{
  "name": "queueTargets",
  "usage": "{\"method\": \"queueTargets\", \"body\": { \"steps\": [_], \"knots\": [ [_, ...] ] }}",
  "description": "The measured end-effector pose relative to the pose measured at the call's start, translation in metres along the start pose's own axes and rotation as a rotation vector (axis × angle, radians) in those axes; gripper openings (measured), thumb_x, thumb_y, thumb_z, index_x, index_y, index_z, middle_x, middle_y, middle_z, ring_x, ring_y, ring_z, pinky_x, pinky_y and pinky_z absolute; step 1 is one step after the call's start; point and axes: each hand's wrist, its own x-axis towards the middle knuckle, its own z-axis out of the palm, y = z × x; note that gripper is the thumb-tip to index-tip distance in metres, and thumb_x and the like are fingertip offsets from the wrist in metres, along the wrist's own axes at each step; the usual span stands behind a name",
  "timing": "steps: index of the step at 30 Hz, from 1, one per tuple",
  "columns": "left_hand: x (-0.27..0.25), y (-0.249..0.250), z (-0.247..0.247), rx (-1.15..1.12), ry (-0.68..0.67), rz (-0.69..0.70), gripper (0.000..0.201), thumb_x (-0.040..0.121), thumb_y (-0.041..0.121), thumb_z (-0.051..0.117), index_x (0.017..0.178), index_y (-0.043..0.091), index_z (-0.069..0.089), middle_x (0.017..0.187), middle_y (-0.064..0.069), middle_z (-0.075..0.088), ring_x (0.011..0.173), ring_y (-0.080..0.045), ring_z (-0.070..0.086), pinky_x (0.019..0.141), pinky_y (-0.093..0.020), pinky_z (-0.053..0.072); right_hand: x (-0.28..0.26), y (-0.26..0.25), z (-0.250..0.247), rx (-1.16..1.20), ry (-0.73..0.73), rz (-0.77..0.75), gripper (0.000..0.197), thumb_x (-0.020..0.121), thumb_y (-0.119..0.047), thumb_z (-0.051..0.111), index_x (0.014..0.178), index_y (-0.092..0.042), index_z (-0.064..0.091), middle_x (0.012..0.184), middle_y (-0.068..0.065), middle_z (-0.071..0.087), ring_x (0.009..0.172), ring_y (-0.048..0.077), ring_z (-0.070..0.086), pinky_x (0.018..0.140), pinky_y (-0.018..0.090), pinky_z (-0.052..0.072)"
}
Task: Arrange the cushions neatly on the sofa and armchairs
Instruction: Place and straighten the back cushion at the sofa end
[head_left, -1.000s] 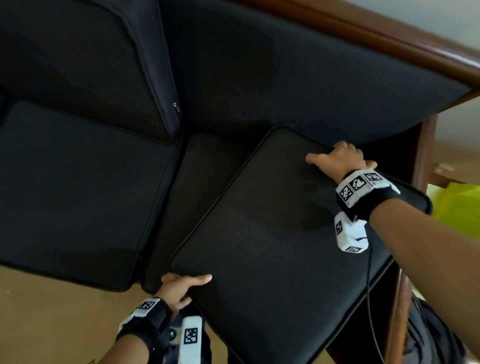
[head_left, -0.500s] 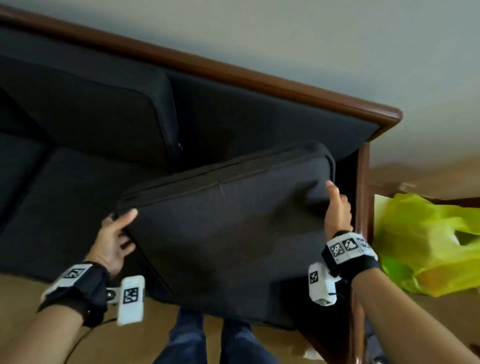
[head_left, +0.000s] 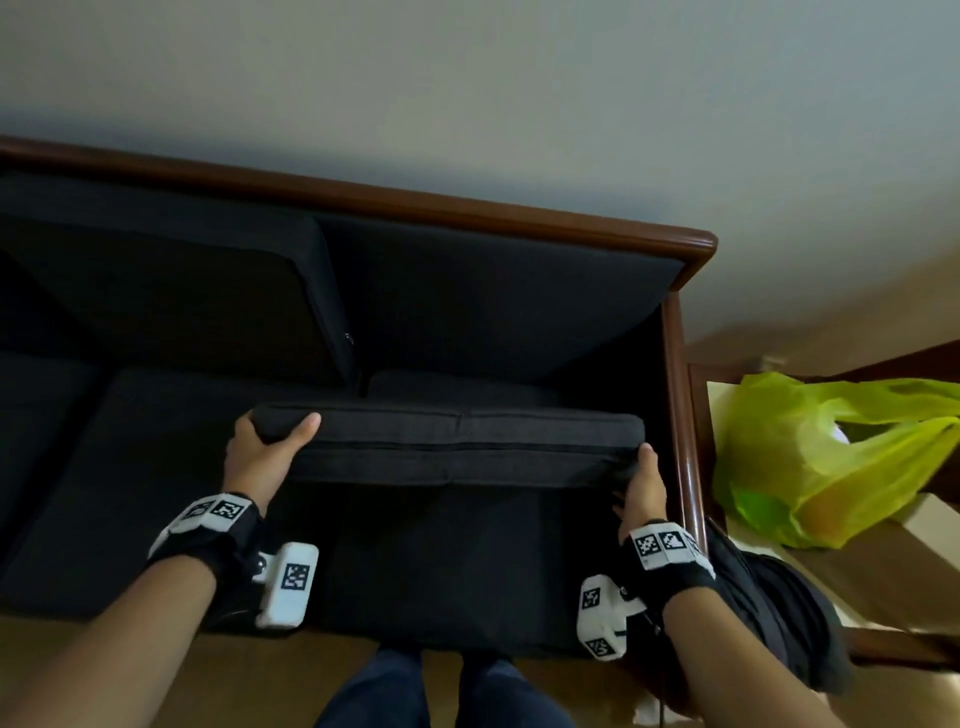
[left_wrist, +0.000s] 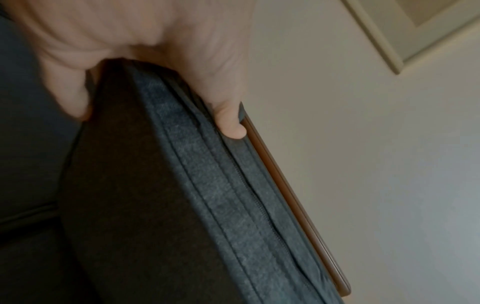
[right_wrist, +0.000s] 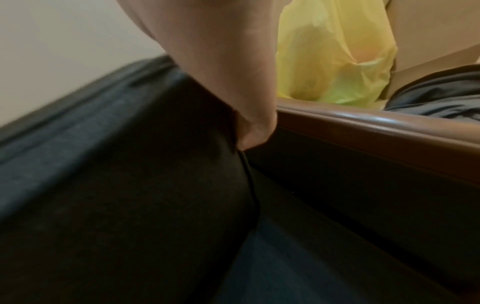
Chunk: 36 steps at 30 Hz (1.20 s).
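Note:
I hold a flat black seat cushion (head_left: 457, 447) on edge in front of me, zipped side up, over the right end of the dark sofa (head_left: 156, 467). My left hand (head_left: 262, 441) grips its upper left corner, thumb over the top edge. At the cushion's right corner my right hand (head_left: 641, 483) holds it with the thumb up. In the left wrist view my thumb and fingers (left_wrist: 231, 123) wrap the cushion (left_wrist: 161, 205). My right hand (right_wrist: 249, 127) pinches the cushion (right_wrist: 116, 185) in the right wrist view.
The sofa has a brown wooden frame (head_left: 680, 415) along its back and right arm. Back cushions (head_left: 493, 301) lean against the frame. A yellow-green plastic bag (head_left: 831, 457) sits on a side table to the right. Dark cloth (head_left: 779, 613) lies beside the arm.
The cushion lay flat and skewed on the seat a second ago. Both hands lifted it and tipped it upright, so only its zipped edge faces me now.

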Motion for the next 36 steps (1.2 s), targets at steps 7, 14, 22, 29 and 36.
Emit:
{"method": "queueTargets", "body": {
  "steps": [7, 14, 22, 29, 36],
  "knots": [
    [-0.009, -0.023, -0.008, -0.008, -0.024, -0.022, 0.11, 0.049, 0.068, 0.083, 0.14, 0.033, 0.033, 0.142, -0.008, 0.045, 0.124, -0.032, 0.051, 0.105, -0.053, 0.044, -0.056, -0.023, 0.054, -0.845, 0.222, -0.606, 0.061, 0.087, -0.036, 0.063, 0.141, -0.013, 0.045, 0.148, 0.013, 0.038, 0.138, 0.032, 0.032, 0.112, 0.048, 0.028],
    [-0.011, -0.041, -0.018, -0.053, -0.059, -0.15, 0.089, 0.071, 0.025, 0.086, 0.144, 0.025, 0.035, 0.145, -0.011, 0.042, 0.129, -0.032, 0.047, 0.104, -0.041, 0.041, -0.125, 0.044, 0.185, -1.424, -0.566, -0.932, 0.094, 0.074, -0.049, 0.071, 0.15, -0.018, 0.025, 0.154, 0.008, 0.029, 0.143, 0.027, 0.026, 0.115, 0.047, 0.025],
    [-0.007, -0.059, -0.032, -0.383, -0.129, -0.362, 0.073, 0.043, 0.07, 0.072, 0.11, 0.045, 0.056, 0.133, -0.006, 0.052, 0.113, -0.033, 0.058, 0.094, -0.056, 0.05, -0.173, 0.129, 0.224, -1.88, -0.446, -1.157, 0.113, 0.073, -0.048, 0.07, 0.151, -0.008, -0.001, 0.154, 0.028, 0.017, 0.14, 0.05, 0.018, 0.11, 0.063, 0.02],
    [-0.024, -0.058, -0.037, -0.419, -0.207, -0.303, 0.045, 0.058, 0.064, 0.068, 0.099, 0.048, 0.059, 0.133, -0.001, 0.051, 0.117, -0.029, 0.056, 0.101, -0.055, 0.046, -0.162, 0.147, 0.208, -1.827, -0.358, -1.151, 0.135, 0.028, -0.053, 0.091, 0.141, -0.006, 0.034, 0.128, 0.028, 0.054, 0.115, 0.049, 0.053, 0.088, 0.064, 0.046],
    [-0.04, -0.002, -0.051, -0.296, -0.407, -0.1, 0.038, 0.092, 0.038, 0.058, 0.129, 0.036, 0.055, 0.135, -0.001, 0.049, 0.122, -0.024, 0.051, 0.093, -0.047, 0.051, -0.148, 0.074, 0.211, -1.684, -0.34, -1.212, 0.101, 0.036, -0.036, 0.082, 0.127, -0.011, 0.047, 0.106, 0.013, 0.06, 0.087, 0.038, 0.061, 0.078, 0.05, 0.049]
  ]
}}
